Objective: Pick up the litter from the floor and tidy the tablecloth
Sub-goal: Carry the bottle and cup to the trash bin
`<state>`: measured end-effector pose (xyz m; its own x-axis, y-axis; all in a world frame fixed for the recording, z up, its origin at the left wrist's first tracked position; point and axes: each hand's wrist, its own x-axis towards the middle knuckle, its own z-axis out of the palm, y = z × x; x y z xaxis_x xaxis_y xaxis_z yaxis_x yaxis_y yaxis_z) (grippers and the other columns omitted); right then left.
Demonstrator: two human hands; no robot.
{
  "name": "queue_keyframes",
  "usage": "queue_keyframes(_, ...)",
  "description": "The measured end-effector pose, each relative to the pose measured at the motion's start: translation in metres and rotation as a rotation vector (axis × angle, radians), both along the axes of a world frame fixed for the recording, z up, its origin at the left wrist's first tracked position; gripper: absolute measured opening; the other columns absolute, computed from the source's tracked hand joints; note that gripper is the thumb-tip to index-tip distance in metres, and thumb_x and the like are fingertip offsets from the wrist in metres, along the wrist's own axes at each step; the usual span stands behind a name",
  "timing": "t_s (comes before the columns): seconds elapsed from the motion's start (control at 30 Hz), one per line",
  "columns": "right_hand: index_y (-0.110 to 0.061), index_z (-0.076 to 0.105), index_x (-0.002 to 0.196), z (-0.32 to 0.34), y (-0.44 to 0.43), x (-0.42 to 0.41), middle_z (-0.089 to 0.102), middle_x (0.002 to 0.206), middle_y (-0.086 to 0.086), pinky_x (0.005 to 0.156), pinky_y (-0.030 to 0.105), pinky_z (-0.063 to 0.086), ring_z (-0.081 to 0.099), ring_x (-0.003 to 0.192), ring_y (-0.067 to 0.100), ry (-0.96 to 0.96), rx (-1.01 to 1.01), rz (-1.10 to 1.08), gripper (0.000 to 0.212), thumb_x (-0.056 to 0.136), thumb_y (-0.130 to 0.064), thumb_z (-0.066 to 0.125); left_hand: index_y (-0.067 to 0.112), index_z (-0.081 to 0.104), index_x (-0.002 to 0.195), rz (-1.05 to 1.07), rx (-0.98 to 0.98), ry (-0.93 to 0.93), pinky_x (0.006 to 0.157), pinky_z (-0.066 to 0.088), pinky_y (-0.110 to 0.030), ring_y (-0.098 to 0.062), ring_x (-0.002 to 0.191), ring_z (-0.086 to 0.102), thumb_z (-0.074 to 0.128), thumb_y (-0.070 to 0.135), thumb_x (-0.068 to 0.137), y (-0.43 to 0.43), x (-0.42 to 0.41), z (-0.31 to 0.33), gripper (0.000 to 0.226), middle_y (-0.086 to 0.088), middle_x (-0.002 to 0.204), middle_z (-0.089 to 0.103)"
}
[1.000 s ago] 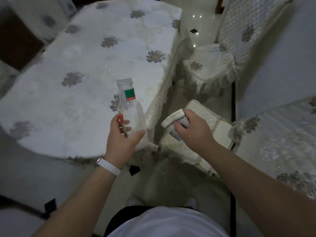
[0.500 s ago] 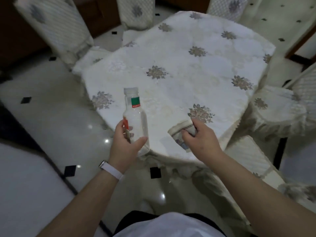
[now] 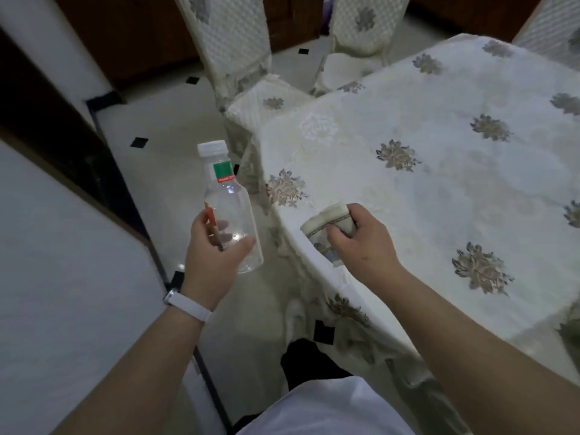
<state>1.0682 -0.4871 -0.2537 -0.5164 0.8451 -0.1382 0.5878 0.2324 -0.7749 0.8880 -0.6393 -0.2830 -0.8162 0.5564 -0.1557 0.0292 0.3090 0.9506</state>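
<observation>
My left hand point(image 3: 213, 246) grips an empty clear plastic bottle point(image 3: 230, 205) with a white cap and a green and red neck label, upright over the floor to the left of the table. A thin red and brown stick is pinched against the bottle under the same hand. My right hand point(image 3: 361, 243) holds a crumpled paper cup point(image 3: 326, 227) with a printed pattern, just above the near left edge of the table. The white tablecloth point(image 3: 439, 189) with grey-gold flower motifs covers the table and hangs down in folds at the near corner.
Two covered chairs point(image 3: 251, 73) stand at the far left side of the table, a third shows at the top right. The floor point(image 3: 175, 171) is pale glossy tile with small black diamonds. A dark wooden frame and white wall run along the left.
The view has swung left, so the table now lies to the right. The bottle is now over the floor rather than the table. Both hands keep their holds.
</observation>
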Motion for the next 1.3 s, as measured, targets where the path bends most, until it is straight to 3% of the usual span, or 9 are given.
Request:
queue_keyframes(0.2,-0.022,0.059,0.098,-0.017,0.039,-0.098,0.064,0.084,-0.008,0.061,0.028,0.046,0.059,0.073,0.007,0.054,-0.013,0.102,0.009,0.090,-0.021,0.060,0.033,0.045,0.126,0.124,-0.023,0.030,0.091,0.055,-0.046,-0.016,0.106,0.061,0.083,0.021,0.076,0.011,-0.084,-0.001,0.063,0.005,0.117,0.057)
queue_keyframes(0.47,-0.025,0.058,0.095,-0.013,0.108,-0.223,0.060,0.077,-0.010,0.055,0.023,0.039,0.057,0.067,0.004,0.127,-0.068,0.161,0.007,0.090,-0.022,0.061,0.027,0.045,0.133,0.179,-0.104,0.057,0.091,0.054,-0.040,-0.016,0.110,0.060,0.081,0.022,0.078,0.056,-0.196,0.014,0.067,0.004,0.121,0.057)
queue_keyframes(0.67,-0.027,0.061,0.099,0.001,0.143,-0.306,0.065,0.084,-0.008,0.067,0.032,0.053,0.062,0.076,0.009,0.151,-0.062,0.204,0.011,0.089,-0.024,0.062,0.025,0.042,0.139,0.219,-0.068,0.049,0.092,0.054,-0.039,-0.016,0.113,0.060,0.081,0.021,0.078,0.078,-0.265,0.022,0.073,0.004,0.125,0.057)
queue_keyframes(0.8,-0.030,0.059,0.098,-0.004,0.156,-0.361,0.065,0.084,-0.008,0.050,0.017,0.049,0.062,0.073,0.008,0.116,-0.070,0.240,0.010,0.090,-0.024,0.061,0.026,0.044,0.138,0.259,-0.055,0.025,0.094,0.054,-0.042,-0.017,0.113,0.061,0.082,0.021,0.077,0.088,-0.320,0.009,0.072,0.005,0.125,0.058)
queue_keyframes(0.93,-0.026,0.061,0.098,-0.017,0.172,-0.428,0.066,0.083,-0.008,0.068,0.036,0.054,0.063,0.079,0.014,0.082,-0.042,0.215,0.009,0.089,-0.024,0.062,0.029,0.047,0.132,0.261,-0.060,-0.006,0.094,0.053,-0.046,-0.016,0.110,0.061,0.082,0.020,0.077,0.105,-0.387,-0.011,0.066,0.004,0.122,0.059)
queue_keyframes(1.13,-0.032,0.054,0.082,-0.011,0.190,-0.541,0.060,0.073,-0.012,0.056,0.026,0.040,0.056,0.067,0.004,0.037,0.025,0.196,0.013,0.089,-0.024,0.062,0.037,0.043,0.125,0.222,-0.013,-0.037,0.094,0.051,-0.043,-0.015,0.109,0.058,0.081,0.019,0.078,0.142,-0.511,-0.013,0.063,0.008,0.120,0.057)
queue_keyframes(1.3,-0.028,0.056,0.087,0.011,0.209,-0.625,0.063,0.076,-0.009,0.059,0.029,0.049,0.061,0.070,0.010,0.055,0.053,0.139,0.009,0.088,-0.023,0.063,0.036,0.044,0.125,0.164,0.020,-0.023,0.092,0.050,-0.039,-0.016,0.110,0.059,0.081,0.017,0.077,0.170,-0.607,0.000,0.064,0.007,0.120,0.057)
